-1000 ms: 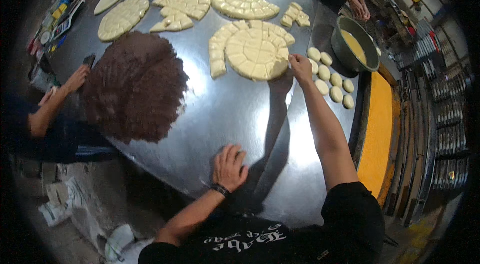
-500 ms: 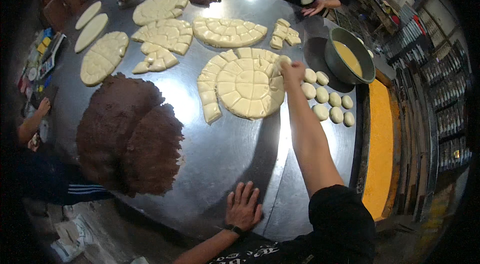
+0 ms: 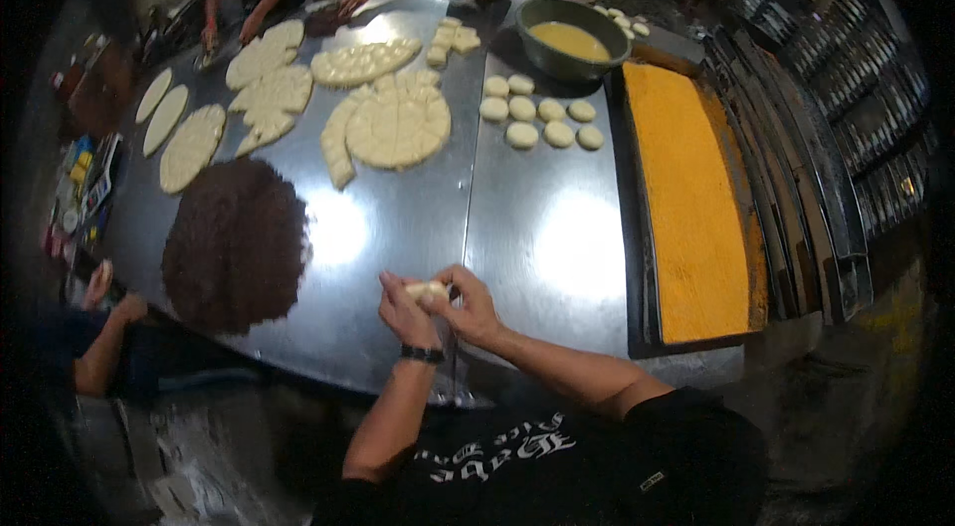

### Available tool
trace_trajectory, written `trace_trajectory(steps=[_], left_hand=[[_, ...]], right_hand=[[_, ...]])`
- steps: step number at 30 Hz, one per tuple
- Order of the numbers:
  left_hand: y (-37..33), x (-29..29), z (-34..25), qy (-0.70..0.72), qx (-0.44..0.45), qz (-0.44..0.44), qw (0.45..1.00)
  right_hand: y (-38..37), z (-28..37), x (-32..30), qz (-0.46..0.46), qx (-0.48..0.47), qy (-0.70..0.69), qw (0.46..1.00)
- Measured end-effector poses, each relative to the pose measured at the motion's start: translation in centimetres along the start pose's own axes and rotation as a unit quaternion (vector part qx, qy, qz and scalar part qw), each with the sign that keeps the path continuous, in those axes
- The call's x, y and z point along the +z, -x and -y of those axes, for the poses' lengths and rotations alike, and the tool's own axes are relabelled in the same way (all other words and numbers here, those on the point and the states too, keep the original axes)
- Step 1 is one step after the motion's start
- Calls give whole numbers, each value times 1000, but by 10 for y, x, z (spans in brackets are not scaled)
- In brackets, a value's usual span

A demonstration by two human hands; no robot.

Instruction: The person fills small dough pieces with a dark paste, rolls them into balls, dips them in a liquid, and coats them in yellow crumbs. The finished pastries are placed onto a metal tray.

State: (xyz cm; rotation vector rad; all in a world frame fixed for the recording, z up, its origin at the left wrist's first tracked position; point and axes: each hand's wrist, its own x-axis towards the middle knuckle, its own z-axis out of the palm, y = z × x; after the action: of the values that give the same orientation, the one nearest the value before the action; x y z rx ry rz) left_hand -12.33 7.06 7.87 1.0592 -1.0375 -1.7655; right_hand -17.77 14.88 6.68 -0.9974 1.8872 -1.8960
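Note:
Over the table's near edge, both hands come together around a pale piece of dough (image 3: 429, 291). My left hand (image 3: 406, 315), a dark band on its wrist, cradles the piece from below. The fingers of my right hand (image 3: 472, 308) close on its other side. Beyond them lies a round slab of pale dough (image 3: 398, 133), scored into pieces, with a strip along its left edge. Right of that slab, several smooth dough balls (image 3: 522, 109) sit in loose rows. A large mound of dark brown paste (image 3: 237, 252) spreads to the left.
A grey-green bowl (image 3: 532, 50) of yellow liquid stands at the far right of the steel table (image 3: 398, 237). Beside the table is a long tray with an orange-yellow surface (image 3: 691, 208). More dough slabs (image 3: 269, 100) lie farther left. Other people work at the far and left edges.
My right hand has drawn back from the scored slab with a dough piece. My left hand has lifted off the tabletop to meet it. The view has shifted rightward.

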Motion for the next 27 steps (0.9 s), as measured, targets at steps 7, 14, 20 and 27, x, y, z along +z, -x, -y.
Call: trace_trajectory(steps=[7, 14, 20, 27], left_hand=[[52, -33, -15, -180, 131, 120, 967], [18, -128, -20, -21, -106, 123, 987], [-54, -192, -5, -297, 174, -90, 934], [-58, -179, 25, -598, 222, 57, 768]], right_hand=[[39, 31, -5, -1, 283, -176, 943], [10, 90, 15, 341, 374, -174, 845], [7, 80, 74, -3, -354, 95, 930], [-58, -3, 130, 399, -56, 401, 823]])
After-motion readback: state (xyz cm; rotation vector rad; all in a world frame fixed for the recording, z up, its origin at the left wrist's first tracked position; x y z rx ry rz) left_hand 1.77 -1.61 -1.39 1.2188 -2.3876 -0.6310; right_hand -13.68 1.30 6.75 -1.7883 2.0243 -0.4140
